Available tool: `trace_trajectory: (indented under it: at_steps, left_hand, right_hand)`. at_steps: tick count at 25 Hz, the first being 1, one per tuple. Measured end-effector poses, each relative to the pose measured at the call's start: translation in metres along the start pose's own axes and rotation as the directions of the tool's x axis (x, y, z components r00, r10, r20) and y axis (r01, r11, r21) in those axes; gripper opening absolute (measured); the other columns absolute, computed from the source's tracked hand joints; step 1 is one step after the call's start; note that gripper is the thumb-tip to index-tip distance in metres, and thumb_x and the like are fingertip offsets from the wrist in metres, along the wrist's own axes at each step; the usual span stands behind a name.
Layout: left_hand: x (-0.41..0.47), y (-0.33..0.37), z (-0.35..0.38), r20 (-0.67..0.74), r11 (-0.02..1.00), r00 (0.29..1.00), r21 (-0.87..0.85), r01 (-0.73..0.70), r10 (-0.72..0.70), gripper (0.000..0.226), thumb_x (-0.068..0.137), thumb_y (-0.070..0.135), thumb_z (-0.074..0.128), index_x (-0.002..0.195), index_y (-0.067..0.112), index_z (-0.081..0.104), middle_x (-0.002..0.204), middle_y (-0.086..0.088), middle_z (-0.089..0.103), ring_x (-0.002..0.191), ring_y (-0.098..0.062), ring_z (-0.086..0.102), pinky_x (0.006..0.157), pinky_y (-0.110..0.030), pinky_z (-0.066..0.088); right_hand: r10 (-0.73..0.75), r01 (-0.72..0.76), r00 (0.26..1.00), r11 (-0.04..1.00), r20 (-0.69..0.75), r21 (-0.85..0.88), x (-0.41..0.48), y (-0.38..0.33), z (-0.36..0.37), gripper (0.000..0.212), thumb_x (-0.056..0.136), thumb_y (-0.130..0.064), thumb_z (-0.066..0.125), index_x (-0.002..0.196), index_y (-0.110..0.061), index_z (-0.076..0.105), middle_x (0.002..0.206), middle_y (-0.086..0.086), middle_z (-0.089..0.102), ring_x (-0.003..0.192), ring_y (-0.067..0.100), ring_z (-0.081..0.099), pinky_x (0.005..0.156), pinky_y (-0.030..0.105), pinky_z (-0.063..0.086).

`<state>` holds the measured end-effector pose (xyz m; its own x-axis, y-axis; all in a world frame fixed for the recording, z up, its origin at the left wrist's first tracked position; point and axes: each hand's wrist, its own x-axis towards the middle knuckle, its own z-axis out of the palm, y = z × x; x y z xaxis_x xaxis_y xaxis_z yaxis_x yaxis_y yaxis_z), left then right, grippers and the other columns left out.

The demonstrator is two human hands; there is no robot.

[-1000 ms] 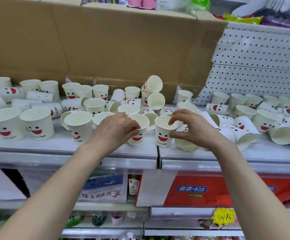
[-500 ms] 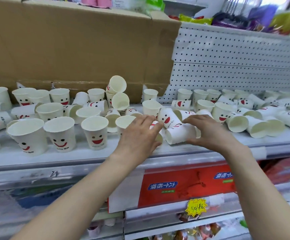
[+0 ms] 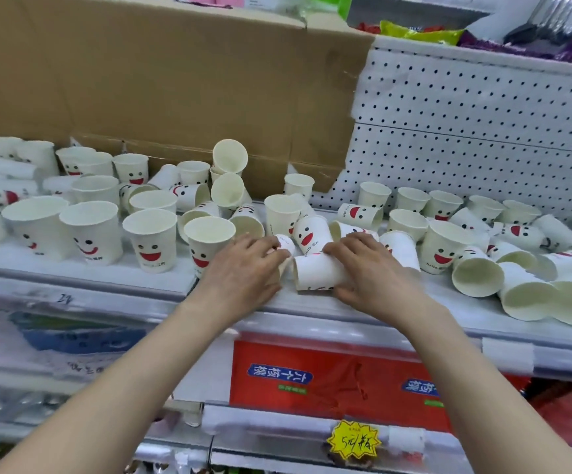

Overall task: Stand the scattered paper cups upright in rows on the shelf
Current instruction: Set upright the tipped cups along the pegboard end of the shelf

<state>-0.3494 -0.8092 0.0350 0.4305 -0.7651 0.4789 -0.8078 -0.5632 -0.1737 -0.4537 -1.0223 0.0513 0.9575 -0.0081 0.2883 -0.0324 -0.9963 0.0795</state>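
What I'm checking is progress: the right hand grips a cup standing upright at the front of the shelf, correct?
Not quite. The head view shows the cup gripped by the right hand lying on its side, not standing upright. It is at the front of the shelf, as you said.

Matt white paper cups (image 3: pixel 149 239) lie on a smooth white shelf (image 3: pixel 72 271), backed by rough brown cardboard (image 3: pixel 161 77).

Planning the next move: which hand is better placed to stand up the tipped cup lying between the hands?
Right. The right hand grips that tipped cup, thumb below, fingers above; the left hand only touches a neighbouring cup.
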Motion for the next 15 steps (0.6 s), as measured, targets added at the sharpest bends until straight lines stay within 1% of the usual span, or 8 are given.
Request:
trace_trajectory:
  at_steps: [2, 4, 6, 9, 11, 12, 13, 15]
  left_hand:
    - [0.002, 0.004, -0.001, 0.036, 0.997, 0.997, -0.042, 0.063, -0.061, 0.05, 0.075, 0.034, 0.074, 0.121, 0.02, 0.06, 0.128, -0.004, 0.059, 0.108, -0.029, 0.058, 0.082, -0.041, 0.053]
    - [0.003, 0.007, -0.002, 0.051, 0.989, 0.994, -0.106, 0.107, -0.102, 0.046, 0.08, 0.028, 0.067, 0.124, 0.019, 0.055, 0.131, -0.002, 0.055, 0.111, -0.029, 0.054, 0.082, -0.044, 0.052]
    - [0.005, 0.006, -0.004, 0.059, 0.975, 0.988, -0.165, 0.151, -0.143, 0.049, 0.081, 0.03, 0.065, 0.127, 0.021, 0.048, 0.128, -0.001, 0.053, 0.113, -0.026, 0.05, 0.086, -0.041, 0.049]
    - [0.012, -0.002, -0.023, -0.014, 0.939, 0.984, -0.302, 0.164, -0.176, 0.045, 0.082, 0.036, 0.062, 0.121, 0.021, 0.046, 0.119, 0.0, 0.053, 0.108, -0.022, 0.049, 0.086, -0.034, 0.045]
    - [0.021, -0.008, -0.041, -0.04, 0.94, 0.984, -0.304, 0.155, -0.176, 0.04, 0.085, 0.043, 0.056, 0.12, 0.023, 0.048, 0.119, 0.003, 0.054, 0.106, -0.022, 0.051, 0.085, -0.036, 0.046]
    - [0.025, -0.01, -0.047, -0.016, 0.946, 0.986, -0.283, 0.156, -0.167, 0.039, 0.087, 0.046, 0.052, 0.12, 0.025, 0.05, 0.121, 0.004, 0.055, 0.106, -0.022, 0.053, 0.084, -0.036, 0.047]
    - [0.03, -0.011, -0.05, 0.027, 0.957, 0.988, -0.244, 0.156, -0.154, 0.04, 0.089, 0.05, 0.049, 0.121, 0.027, 0.052, 0.121, 0.005, 0.055, 0.105, -0.022, 0.055, 0.083, -0.035, 0.046]
    - [0.035, -0.008, -0.048, 0.124, 0.981, 0.985, -0.142, 0.134, -0.116, 0.045, 0.09, 0.058, 0.043, 0.123, 0.03, 0.053, 0.12, 0.005, 0.058, 0.106, -0.022, 0.056, 0.082, -0.035, 0.047]
  right_hand:
    - [-0.008, 0.008, 1.0, 0.999, -0.006, 0.031, 0.003, 0.003, 0.0, 0.062, 0.072, -0.038, 0.07, 0.129, -0.021, 0.053, 0.12, 0.006, 0.055, 0.119, 0.029, 0.045, 0.1, 0.038, 0.039]
    - [0.008, -0.007, 1.0, 0.997, -0.013, 0.07, 0.004, 0.003, -0.003, 0.063, 0.072, -0.04, 0.071, 0.129, -0.023, 0.052, 0.12, 0.006, 0.053, 0.114, 0.028, 0.047, 0.095, 0.036, 0.039]
    - [0.023, -0.018, 0.999, 0.991, -0.042, 0.132, 0.003, 0.003, -0.009, 0.064, 0.072, -0.04, 0.071, 0.13, -0.026, 0.049, 0.122, 0.004, 0.049, 0.109, 0.027, 0.05, 0.088, 0.034, 0.042]
    - [0.093, -0.074, 0.994, 0.948, -0.049, 0.309, 0.004, 0.003, -0.024, 0.063, 0.073, -0.039, 0.071, 0.128, -0.029, 0.042, 0.123, -0.002, 0.047, 0.102, 0.021, 0.053, 0.082, 0.033, 0.046]
    - [0.146, -0.121, 0.989, 0.912, -0.036, 0.393, 0.007, 0.004, -0.035, 0.059, 0.073, -0.045, 0.069, 0.123, -0.032, 0.041, 0.114, -0.006, 0.051, 0.095, 0.018, 0.054, 0.079, 0.035, 0.047]
    - [0.171, -0.149, 0.985, 0.895, -0.017, 0.42, 0.008, 0.005, -0.04, 0.057, 0.074, -0.049, 0.068, 0.121, -0.034, 0.04, 0.108, -0.008, 0.053, 0.09, 0.016, 0.053, 0.076, 0.033, 0.045]
    - [0.184, -0.168, 0.983, 0.89, 0.003, 0.423, 0.009, 0.006, -0.044, 0.055, 0.074, -0.051, 0.066, 0.12, -0.035, 0.041, 0.103, -0.009, 0.053, 0.089, 0.015, 0.052, 0.074, 0.031, 0.042]
    - [0.173, -0.177, 0.984, 0.922, 0.043, 0.344, 0.013, 0.004, -0.045, 0.056, 0.073, -0.056, 0.064, 0.12, -0.036, 0.042, 0.103, -0.006, 0.056, 0.095, 0.017, 0.052, 0.075, 0.031, 0.04]
